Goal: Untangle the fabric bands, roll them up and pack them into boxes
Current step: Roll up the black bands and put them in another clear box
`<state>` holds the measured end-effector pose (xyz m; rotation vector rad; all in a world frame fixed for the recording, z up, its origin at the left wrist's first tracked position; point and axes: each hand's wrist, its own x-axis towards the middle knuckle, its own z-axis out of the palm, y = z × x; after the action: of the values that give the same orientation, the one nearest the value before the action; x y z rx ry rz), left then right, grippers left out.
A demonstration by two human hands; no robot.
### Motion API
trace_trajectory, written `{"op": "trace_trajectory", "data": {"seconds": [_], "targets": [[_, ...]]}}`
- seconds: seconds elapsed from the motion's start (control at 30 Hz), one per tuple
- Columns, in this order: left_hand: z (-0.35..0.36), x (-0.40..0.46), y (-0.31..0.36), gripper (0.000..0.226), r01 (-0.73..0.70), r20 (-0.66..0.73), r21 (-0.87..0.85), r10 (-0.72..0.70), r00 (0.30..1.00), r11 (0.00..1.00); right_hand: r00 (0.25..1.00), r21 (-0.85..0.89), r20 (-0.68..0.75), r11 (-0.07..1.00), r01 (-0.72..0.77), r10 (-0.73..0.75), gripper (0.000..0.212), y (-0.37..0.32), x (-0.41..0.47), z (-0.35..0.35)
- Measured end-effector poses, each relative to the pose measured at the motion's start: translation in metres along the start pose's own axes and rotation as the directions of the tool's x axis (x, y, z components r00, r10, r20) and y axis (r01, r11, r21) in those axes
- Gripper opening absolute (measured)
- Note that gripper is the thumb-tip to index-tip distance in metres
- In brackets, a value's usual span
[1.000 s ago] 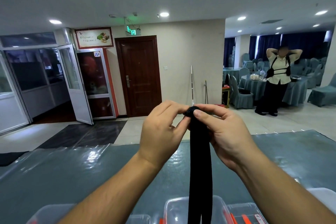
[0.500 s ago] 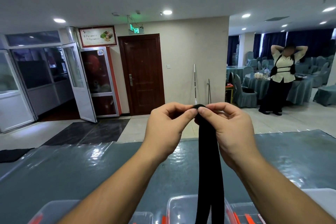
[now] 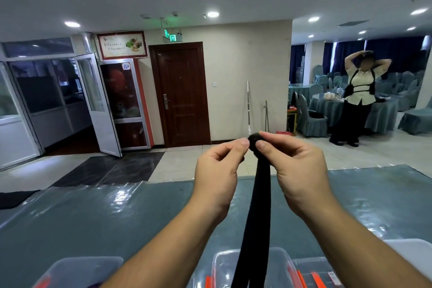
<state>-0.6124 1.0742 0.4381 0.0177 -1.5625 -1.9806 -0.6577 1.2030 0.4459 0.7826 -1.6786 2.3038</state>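
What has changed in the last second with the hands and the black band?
The camera view shifted a little. Both hands, the left hand and the right hand, keep pinching the small roll at the top of the black band; no clear growth of the roll shows. The band still hangs down towards the clear boxes.

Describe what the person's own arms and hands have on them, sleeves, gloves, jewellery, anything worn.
Both forearms are bare as far as the picture shows; no sleeve edge comes into view. The left hand and the right hand wear no gloves. No ring, watch, bracelet or strap shows on the fingers or wrists that are visible. The nails look short and plain. Nothing is marked or taped on either arm.
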Motion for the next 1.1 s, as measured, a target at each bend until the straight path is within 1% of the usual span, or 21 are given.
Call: {"op": "trace_trajectory", "data": {"seconds": [0.07, 0.13, 0.2, 0.23, 0.3, 0.37, 0.43, 0.5, 0.6, 0.67, 0.73, 0.8, 0.87, 0.93, 1.0, 1.03, 1.1], "targets": [[-0.006, 0.004, 0.007, 0.013, -0.02, 0.057, 0.108, 0.013, 0.998, 0.994, 0.997, -0.045, 0.083, 0.999, 0.007, -0.003, 0.021, -0.001, 0.002, -0.006], [-0.012, 0.008, 0.018, 0.021, -0.041, 0.157, 0.202, 0.009, 0.988, 0.979, 0.984, -0.112, 0.179, 0.993, 0.033, -0.013, 0.021, -0.003, 0.005, -0.011], [-0.019, 0.013, 0.03, 0.032, -0.045, 0.274, 0.318, -0.047, 0.961, 0.947, 0.964, -0.174, 0.266, 0.983, 0.061, -0.013, 0.022, -0.005, 0.007, -0.016], [-0.021, 0.014, 0.036, 0.032, -0.052, 0.322, 0.38, -0.079, 0.943, 0.923, 0.957, -0.193, 0.291, 0.979, 0.061, -0.002, 0.022, -0.006, 0.008, -0.018], [-0.025, 0.019, 0.045, 0.03, -0.058, 0.378, 0.465, -0.139, 0.915, 0.883, 0.955, -0.205, 0.294, 0.978, 0.028, 0.034, 0.023, -0.007, 0.009, -0.021], [-0.028, 0.023, 0.048, 0.023, -0.047, 0.406, 0.473, -0.17, 0.898, 0.88, 0.961, -0.19, 0.274, 0.982, 0.014, 0.039, 0.018, -0.007, 0.009, -0.02], [-0.028, 0.024, 0.047, 0.02, -0.052, 0.406, 0.452, -0.153, 0.901, 0.89, 0.97, -0.145, 0.243, 0.989, 0.025, 0.011, 0.013, -0.005, 0.008, -0.018], [-0.026, 0.024, 0.042, 0.022, -0.035, 0.379, 0.382, -0.122, 0.917, 0.924, 0.981, -0.097, 0.196, 0.995, 0.031, -0.011, 0.013, -0.004, 0.007, -0.016], [-0.016, 0.018, 0.034, 0.023, 0.048, 0.319, 0.162, -0.098, 0.943, 0.986, 0.986, -0.031, 0.166, 0.999, 0.018, -0.012, 0.024, -0.002, 0.004, -0.011], [-0.01, 0.013, 0.028, 0.025, 0.096, 0.296, 0.026, -0.099, 0.95, 0.995, 0.989, 0.006, 0.146, 1.0, 0.008, -0.009, 0.03, 0.0, 0.0, -0.007], [-0.007, 0.009, 0.024, 0.025, 0.146, 0.289, -0.056, -0.124, 0.949, 0.988, 0.992, -0.028, 0.12, 0.999, 0.029, -0.026, 0.03, 0.003, -0.001, -0.006], [-0.008, 0.008, 0.024, 0.022, 0.169, 0.271, -0.02, -0.157, 0.95, 0.985, 0.989, -0.075, 0.144, 0.997, 0.035, -0.024, 0.03, 0.002, 0.001, -0.01], [-0.014, 0.011, 0.029, 0.019, 0.138, 0.268, 0.141, -0.172, 0.948, 0.98, 0.975, -0.167, 0.224, 0.985, 0.045, -0.006, 0.031, -0.001, 0.004, -0.017], [-0.022, 0.015, 0.035, 0.018, 0.047, 0.313, 0.344, -0.161, 0.936, 0.938, 0.94, -0.263, 0.34, 0.96, 0.098, -0.003, 0.03, -0.006, 0.005, -0.021], [-0.026, 0.017, 0.042, 0.018, -0.046, 0.36, 0.477, -0.148, 0.921, 0.878, 0.917, -0.261, 0.4, 0.959, 0.112, 0.002, 0.029, -0.009, 0.004, -0.023], [-0.027, 0.018, 0.044, 0.019, -0.065, 0.361, 0.491, -0.135, 0.923, 0.869, 0.922, -0.234, 0.387, 0.968, 0.094, 0.004, 0.03, -0.01, 0.004, -0.022], [-0.025, 0.018, 0.044, 0.02, -0.039, 0.341, 0.41, -0.114, 0.933, 0.911, 0.955, -0.174, 0.297, 0.983, 0.066, -0.012, 0.029, -0.01, 0.003, -0.019]]}}
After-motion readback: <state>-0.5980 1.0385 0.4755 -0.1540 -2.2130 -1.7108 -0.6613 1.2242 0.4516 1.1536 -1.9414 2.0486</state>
